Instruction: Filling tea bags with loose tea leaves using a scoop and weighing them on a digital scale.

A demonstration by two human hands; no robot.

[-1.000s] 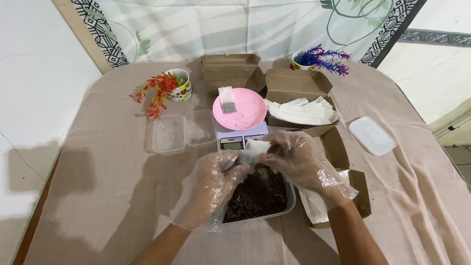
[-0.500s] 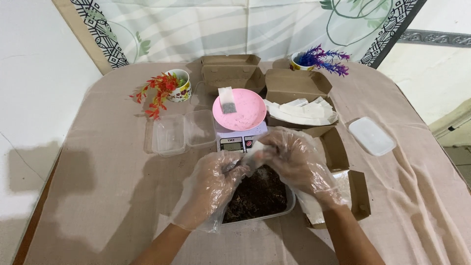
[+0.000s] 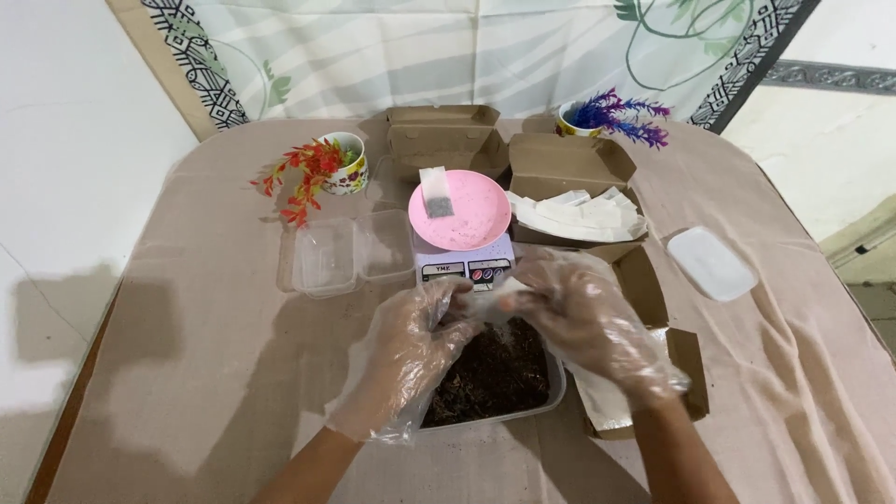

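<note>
Both hands wear loose clear plastic gloves and meet at the centre of the frame, just above a tray (image 3: 551,397) of dark, crumbly loose material (image 3: 495,373). The left hand (image 3: 411,350) and the right hand (image 3: 583,313) have their fingers curled together around a small pale sachet (image 3: 499,301), pinching it between the fingertips; how tight the grip is cannot be told through the crinkled film. The sachet looks thin, soft and very light, likely paper or fine cloth, so it would crumple or tear easily and is best held by its edges with the fingertips. The dark stuff looks dry and granular, apt to spill and cling to the gloves. Just above the hands stands a small white scale (image 3: 464,266) with a round pink dish (image 3: 471,210), and on the dish lies another sachet (image 3: 435,191), flat and rectangular with a dark patch. Right of the scale, an open cardboard box (image 3: 569,163) holds a stack of flat white sachets (image 3: 579,217). Left of the scale sits an empty clear container (image 3: 327,257), stiff and glossy. A white lid (image 3: 711,263) lies at right on the surface (image 3: 205,355), which is draped in soft, wrinkled beige cloth.
</note>
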